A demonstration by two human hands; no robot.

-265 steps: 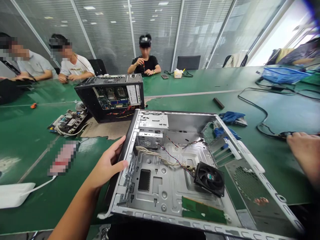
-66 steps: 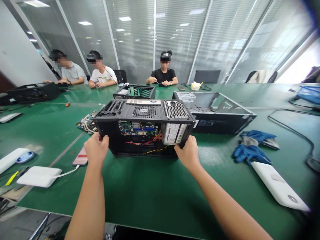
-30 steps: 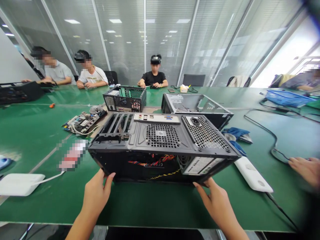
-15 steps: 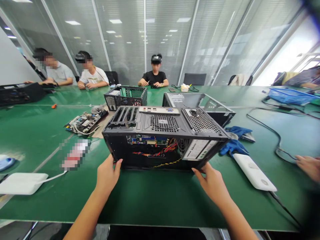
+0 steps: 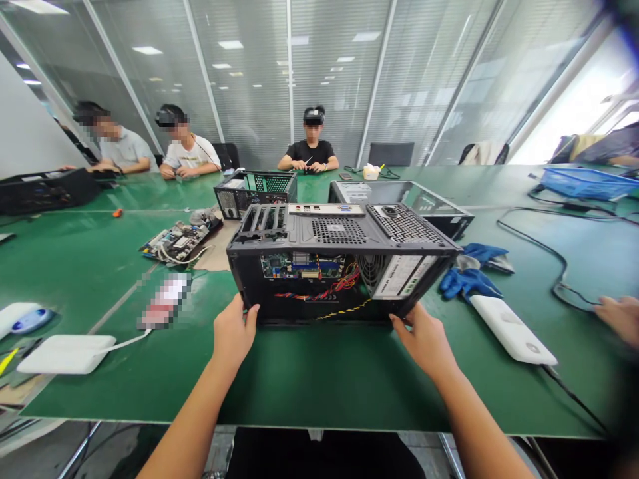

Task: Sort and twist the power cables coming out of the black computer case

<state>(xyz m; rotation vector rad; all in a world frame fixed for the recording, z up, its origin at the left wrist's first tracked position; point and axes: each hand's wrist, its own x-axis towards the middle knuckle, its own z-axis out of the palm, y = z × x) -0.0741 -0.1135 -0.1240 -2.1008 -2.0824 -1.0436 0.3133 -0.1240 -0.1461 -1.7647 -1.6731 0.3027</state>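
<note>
A black computer case (image 5: 264, 293) lies in front of me on the green table with its open side facing me. Through the opening show a motherboard (image 5: 304, 265), bundled coloured wires (image 5: 329, 289) and a power supply (image 5: 399, 279) with a white label. Its vented rear panel faces upward. My left hand (image 5: 235, 332) grips the lower left corner, thumb on the near side. At the lower right corner my right hand (image 5: 422, 336) holds on the same way. The other fingers of both hands are partly hidden behind the case.
Behind stand another open case (image 5: 254, 193) and a case shell (image 5: 439, 223). A loose circuit board (image 5: 177, 239) lies left; blue gloves (image 5: 466, 283) and a white power strip (image 5: 514, 329) lie right. A co-worker's hand (image 5: 619, 319) rests at the right edge. Several people sit around the table.
The view has shifted slightly. The case's left end and my left hand appear farther right, and both hands sit a little higher in view, still holding the case.
</note>
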